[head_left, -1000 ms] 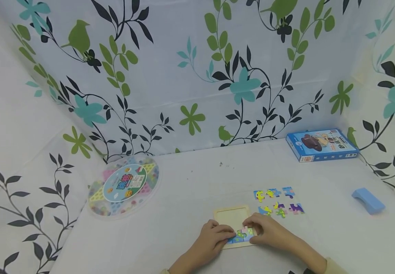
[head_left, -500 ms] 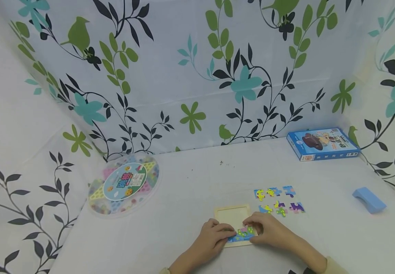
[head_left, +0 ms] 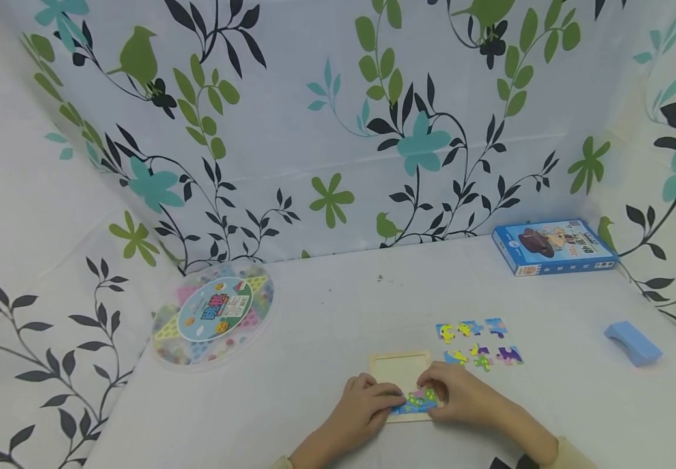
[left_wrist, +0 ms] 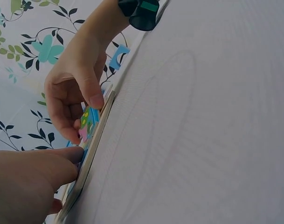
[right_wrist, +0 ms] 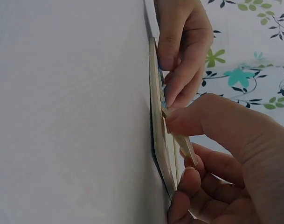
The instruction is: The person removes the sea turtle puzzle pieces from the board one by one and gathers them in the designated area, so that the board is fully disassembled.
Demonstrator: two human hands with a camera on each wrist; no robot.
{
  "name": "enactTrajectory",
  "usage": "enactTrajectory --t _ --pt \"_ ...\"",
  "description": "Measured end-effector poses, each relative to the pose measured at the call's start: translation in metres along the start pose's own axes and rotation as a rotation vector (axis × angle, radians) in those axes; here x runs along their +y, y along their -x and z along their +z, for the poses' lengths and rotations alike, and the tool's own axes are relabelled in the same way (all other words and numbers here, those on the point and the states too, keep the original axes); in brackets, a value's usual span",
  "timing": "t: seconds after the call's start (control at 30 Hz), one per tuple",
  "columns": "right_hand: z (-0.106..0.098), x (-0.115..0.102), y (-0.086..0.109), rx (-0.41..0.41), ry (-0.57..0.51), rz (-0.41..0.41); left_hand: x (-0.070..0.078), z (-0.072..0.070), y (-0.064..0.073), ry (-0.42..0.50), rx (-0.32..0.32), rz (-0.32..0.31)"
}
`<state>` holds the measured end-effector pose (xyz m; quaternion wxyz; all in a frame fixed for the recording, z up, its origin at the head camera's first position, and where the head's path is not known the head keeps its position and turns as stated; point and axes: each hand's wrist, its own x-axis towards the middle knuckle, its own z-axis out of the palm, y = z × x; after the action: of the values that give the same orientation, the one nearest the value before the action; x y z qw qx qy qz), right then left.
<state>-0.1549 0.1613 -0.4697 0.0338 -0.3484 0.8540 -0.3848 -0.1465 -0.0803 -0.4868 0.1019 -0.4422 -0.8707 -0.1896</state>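
A shallow wooden puzzle tray [head_left: 399, 369] lies on the white table, with several joined blue and green pieces [head_left: 413, 406] along its near side. My left hand [head_left: 366, 408] rests its fingertips on the left end of those pieces. From the right, my right hand [head_left: 468, 395] pinches a puzzle piece [right_wrist: 184, 143] between thumb and fingers. In the right wrist view this piece tilts up from the tray, its edge close to the frame. The left wrist view shows its printed face [left_wrist: 89, 119], green with yellow dots and some pink. The fingers partly cover the tray's near corners.
Several loose puzzle pieces [head_left: 481, 352] lie in two rows beyond the right hand. A blue arched block [head_left: 633, 343] is at the right, with a blue box [head_left: 555, 247] behind it. A round clear game case [head_left: 215, 316] sits at the left. Patterned cloth [head_left: 291, 130] surrounds the table.
The right-hand piece has turned slightly and settled lower against the joined pieces. Both hands stay nearly in place; the whole head view has shifted a little.
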Motion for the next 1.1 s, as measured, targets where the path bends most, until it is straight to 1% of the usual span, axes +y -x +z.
enactTrajectory --t 0.13,0.27,0.4,0.53,0.7,0.83,1.1 --pt "-0.003 -0.003 -0.002 -0.024 0.01 0.003 0.0 -0.002 -0.001 -0.021 0.01 0.01" --pt "-0.006 -0.01 -0.006 -0.065 0.043 0.038 0.001 -0.002 -0.001 -0.028 0.028 0.018" --pt "-0.008 -0.017 -0.011 -0.106 0.09 0.079 0.001 -0.001 0.0 -0.037 0.031 0.008" --pt "-0.01 -0.02 -0.015 -0.139 0.106 0.103 0.002 -0.001 0.0 -0.037 0.027 -0.005" --pt "-0.011 -0.017 -0.015 -0.139 0.091 0.089 0.002 -0.003 -0.001 -0.037 0.012 -0.023" --pt "-0.011 -0.013 -0.013 -0.128 0.055 0.078 0.002 -0.003 -0.001 -0.049 0.004 -0.033" --pt "-0.006 -0.01 -0.013 -0.11 0.04 0.063 0.004 -0.001 -0.001 -0.057 0.011 -0.045"
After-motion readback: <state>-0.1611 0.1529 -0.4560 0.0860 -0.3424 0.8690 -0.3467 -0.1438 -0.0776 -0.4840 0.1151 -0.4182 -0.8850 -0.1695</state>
